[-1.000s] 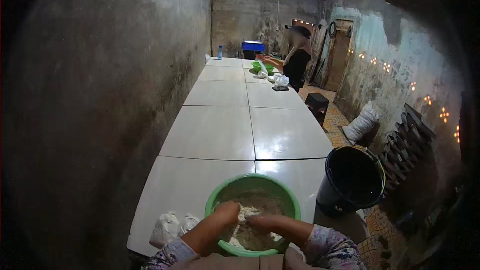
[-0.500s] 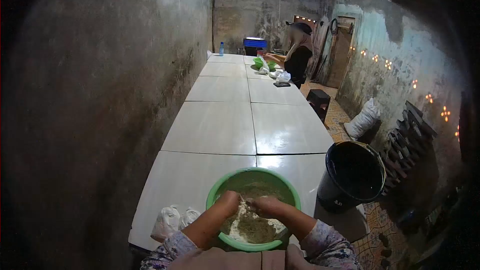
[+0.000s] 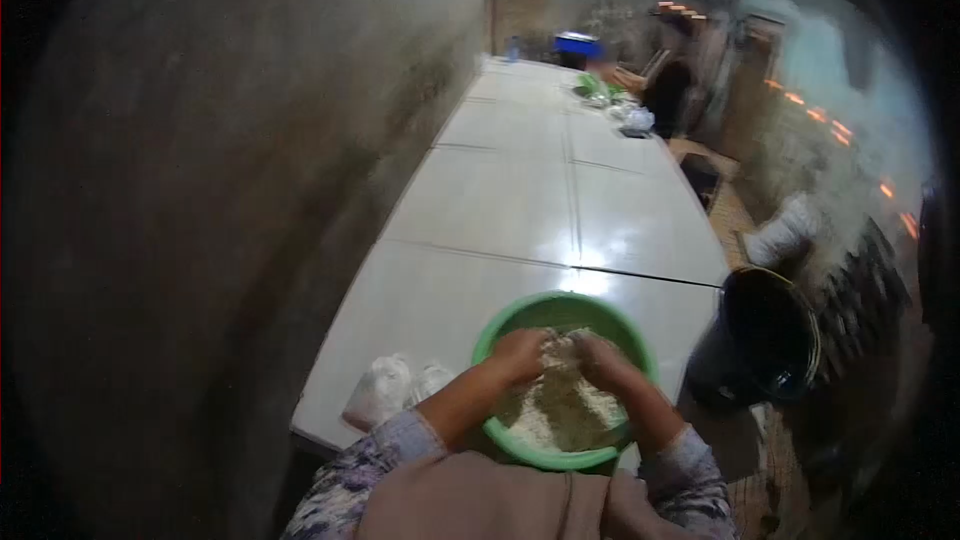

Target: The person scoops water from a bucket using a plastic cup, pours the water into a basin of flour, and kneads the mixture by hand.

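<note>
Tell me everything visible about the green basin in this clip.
The green basin is round and wide, with a smooth rim, and looks like plastic. It sits upright, open side up, at the near end of the white tabletop. Inside is a pale, powdery mixture with a browner middle. The left hand and right hand are inside it; whether they or the forearms touch its walls is unclear. Its underside is hidden.

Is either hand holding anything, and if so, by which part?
Cannot be told: the left hand and right hand are inside the green basin, at the pale powdery mixture, but blur hides whether they grip any. Neither grips the basin.
</note>
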`<state>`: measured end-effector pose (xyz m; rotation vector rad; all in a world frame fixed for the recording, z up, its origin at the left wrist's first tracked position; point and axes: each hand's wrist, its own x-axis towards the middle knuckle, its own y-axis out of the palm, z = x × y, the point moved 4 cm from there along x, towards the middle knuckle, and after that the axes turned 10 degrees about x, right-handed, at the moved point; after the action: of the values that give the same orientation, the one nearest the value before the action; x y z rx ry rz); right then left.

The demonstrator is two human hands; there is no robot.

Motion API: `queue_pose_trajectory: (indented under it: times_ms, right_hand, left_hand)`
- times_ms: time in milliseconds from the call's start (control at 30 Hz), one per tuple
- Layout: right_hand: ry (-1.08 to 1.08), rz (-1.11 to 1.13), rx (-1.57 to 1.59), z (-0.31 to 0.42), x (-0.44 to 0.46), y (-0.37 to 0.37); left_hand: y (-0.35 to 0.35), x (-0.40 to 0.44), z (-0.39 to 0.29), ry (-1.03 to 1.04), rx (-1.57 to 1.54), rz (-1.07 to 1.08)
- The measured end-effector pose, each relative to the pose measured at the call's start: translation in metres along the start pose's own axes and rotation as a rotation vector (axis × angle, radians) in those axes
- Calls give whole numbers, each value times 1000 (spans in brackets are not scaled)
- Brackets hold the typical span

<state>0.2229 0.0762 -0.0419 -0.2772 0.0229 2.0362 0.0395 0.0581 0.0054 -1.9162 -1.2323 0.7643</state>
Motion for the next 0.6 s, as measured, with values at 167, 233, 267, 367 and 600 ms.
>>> queue_pose_trajectory:
  times_ms: [167,233,267,367,600]
  right_hand:
    - [14,-93,94,-18,-1,0]
    - [-125,-1,-321,-9,-4,2]
    - [-282,69,-710,1,-13,8]
    - [-283,50,-829,43,-26,27]
    - [-18,36,-913,7,-5,16]
  left_hand:
    - [1,-11,-45,-68,373,-159]
    - [5,-14,-57,-61,343,-139]
    - [8,-16,-61,-25,341,-108]
    - [15,-9,-38,42,-61,-77]
    - [12,7,6,47,-57,-28]
